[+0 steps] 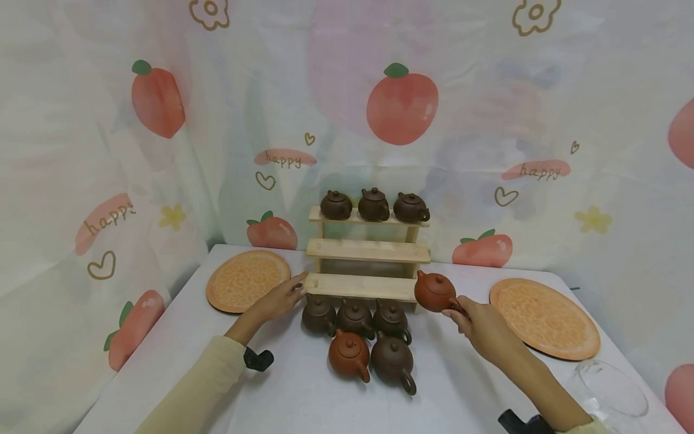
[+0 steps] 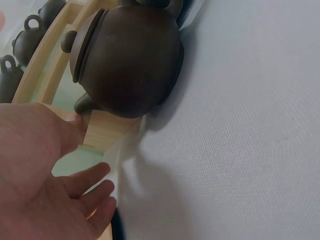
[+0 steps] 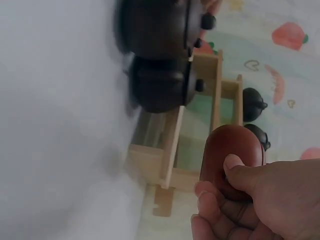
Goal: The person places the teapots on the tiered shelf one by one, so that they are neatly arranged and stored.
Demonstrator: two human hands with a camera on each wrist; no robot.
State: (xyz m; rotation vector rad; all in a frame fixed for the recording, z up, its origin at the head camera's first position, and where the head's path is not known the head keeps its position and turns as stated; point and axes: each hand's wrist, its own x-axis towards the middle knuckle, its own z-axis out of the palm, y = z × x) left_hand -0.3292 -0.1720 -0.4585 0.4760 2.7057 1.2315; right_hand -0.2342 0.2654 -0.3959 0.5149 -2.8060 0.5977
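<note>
Head view: right hand [image 1: 479,325] gripping a reddish-brown teapot [image 1: 435,291] by its handle side, fingers curled about it, holding it in the air just beside the right end of the lowest step of a wooden stepped rack [image 1: 362,286]; left hand [image 1: 279,299] reaching to the left end of that same step, fingers stretched nearly straight and touching the wood, grasping nothing; three dark teapots [image 1: 373,205] sitting in a row on the top step; five more teapots [image 1: 362,340] clustering on the white table [image 1: 303,398] in front of the rack, four dark and one orange-brown; two round orange mats [image 1: 246,280] lying well apart at either side; a clear glass bowl [image 1: 612,387] showing at the near right corner.

Left wrist view: left hand [image 2: 47,185] lying relaxed and open against the end of the rack [image 2: 102,129], thumb touching the wood, gripping nothing; a dark teapot [image 2: 127,57] looming just beside that step on the table.

Right wrist view: right hand [image 3: 260,202] wrapping fingers and thumb round the reddish-brown teapot [image 3: 231,155], keeping it close to the rack [image 3: 172,150], possibly just clear of the wood, though blurring here makes contact hard to judge; dark teapots [image 3: 162,85] appearing smeared beyond.
</note>
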